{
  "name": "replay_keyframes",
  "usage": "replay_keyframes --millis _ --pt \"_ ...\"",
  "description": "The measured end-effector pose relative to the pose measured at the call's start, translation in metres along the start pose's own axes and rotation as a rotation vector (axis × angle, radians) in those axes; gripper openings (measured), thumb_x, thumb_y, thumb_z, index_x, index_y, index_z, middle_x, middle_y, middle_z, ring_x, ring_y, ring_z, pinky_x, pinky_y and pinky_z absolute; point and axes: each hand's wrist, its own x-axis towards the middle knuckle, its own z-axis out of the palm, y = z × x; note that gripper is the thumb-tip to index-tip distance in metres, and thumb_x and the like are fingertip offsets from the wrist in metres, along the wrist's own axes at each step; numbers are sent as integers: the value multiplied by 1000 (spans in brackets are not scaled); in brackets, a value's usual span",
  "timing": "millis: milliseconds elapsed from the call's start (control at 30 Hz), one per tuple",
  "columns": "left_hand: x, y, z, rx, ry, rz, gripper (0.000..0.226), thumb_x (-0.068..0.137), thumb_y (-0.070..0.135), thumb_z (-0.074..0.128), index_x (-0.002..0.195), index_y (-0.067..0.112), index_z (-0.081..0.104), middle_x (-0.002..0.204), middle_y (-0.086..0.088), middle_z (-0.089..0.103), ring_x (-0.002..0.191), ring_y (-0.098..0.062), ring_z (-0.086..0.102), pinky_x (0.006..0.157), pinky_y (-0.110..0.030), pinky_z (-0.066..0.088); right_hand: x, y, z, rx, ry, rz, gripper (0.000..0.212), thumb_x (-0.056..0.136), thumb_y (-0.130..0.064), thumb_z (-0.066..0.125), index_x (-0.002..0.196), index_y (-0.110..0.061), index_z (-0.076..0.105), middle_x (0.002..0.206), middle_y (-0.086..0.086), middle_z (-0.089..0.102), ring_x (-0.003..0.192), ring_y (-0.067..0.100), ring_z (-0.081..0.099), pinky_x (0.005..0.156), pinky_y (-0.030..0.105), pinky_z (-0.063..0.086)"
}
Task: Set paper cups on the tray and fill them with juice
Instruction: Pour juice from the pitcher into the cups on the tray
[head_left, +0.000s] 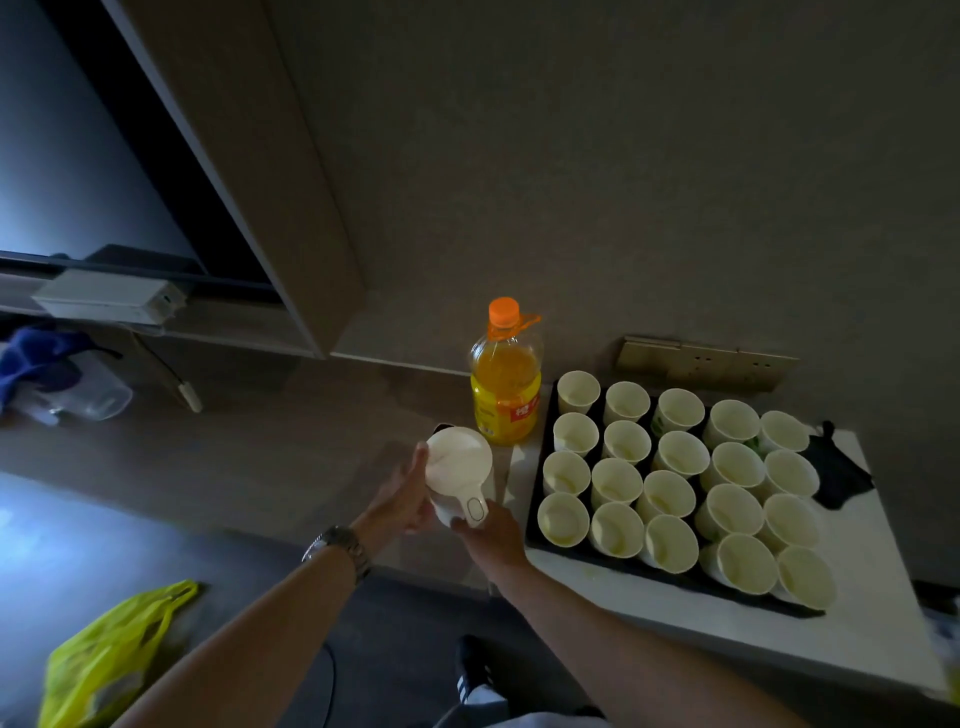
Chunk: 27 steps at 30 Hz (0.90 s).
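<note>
White plastic jug is sitting between both hands over the worktop: the left hand is cupping its side, the right hand's fingers are gripping its handle, probably for steady pouring. Right of it, twenty paper cups are filling the black tray; one juice bottle is standing just beyond.

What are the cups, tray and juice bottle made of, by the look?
Cups: paper, matte off-white, with thin rolled rims. Tray: dark, probably black plastic; only the edges show, so the finish is unclear. Juice bottle: clear glossy plastic, since the orange juice shows through it, with an opaque orange cap and a printed label. The white jug held by both hands looks like smooth plastic.
</note>
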Motion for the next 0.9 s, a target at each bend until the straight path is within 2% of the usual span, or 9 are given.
replay_keyframes --millis 100,167,267,333,400,567,667,767,900 --pt "7 -29 3 67 163 232 30 103 43 35 106 18 52 102 -5 58 97 -25 58 74 -27 49 4 -2 -5 89 -5 62 42 86 -36 75 119 -13 67 115 4 70 101 21 66 79 29 52" --pt "12 -44 3 168 148 288 25 91 34 52 111 19 49 119 -10 57 102 -23 57 76 -28 51 4 -4 -7 146 -15 87 47 83 -41 77 118 -12 66 109 1 68 96 18 63 76 27 51" --pt "22 -51 5 328 94 409 94 61 40 78 143 22 37 137 0 47 122 -12 49 98 -32 53 5 -4 -6 146 -18 85 41 81 -49 76 106 -18 66 101 -2 66 95 18 64 76 28 52" --pt "40 -53 8 327 81 471 119 55 40 94 152 20 30 144 4 46 133 -13 47 104 -33 50 8 -3 -5 126 -14 77 25 81 -45 77 87 -25 62 95 -5 67 92 17 64 75 30 54" --pt "52 -53 9 301 78 483 129 50 38 103 153 14 29 144 4 51 134 -19 52 101 -39 55 10 -2 -2 123 -18 68 18 79 -31 78 78 -27 61 94 -4 69 91 17 65 79 33 57" --pt "36 -53 12 250 131 546 122 53 34 102 151 38 28 132 27 51 119 7 51 79 -2 48 10 2 0 147 21 -12 7 78 -16 73 79 -20 68 84 -3 73 83 15 67 71 32 56" --pt "30 -52 9 223 157 541 114 54 40 100 146 44 32 126 30 55 115 8 54 78 -11 54 12 6 6 141 68 -51 6 76 -6 67 71 -7 64 69 5 68 69 17 60 56 31 45" --pt "21 -49 8 240 208 560 110 52 42 101 140 45 35 121 33 56 113 13 54 77 -5 50 14 10 11 140 94 -98 15 72 -11 71 79 -1 63 75 15 70 66 17 55 55 42 46" --pt "1 -34 8 292 268 619 109 52 52 99 140 44 36 127 23 61 113 1 60 86 -19 55 -2 -1 -4 220 125 -183 18 70 -14 75 64 -5 60 61 3 66 60 11 50 53 37 41"
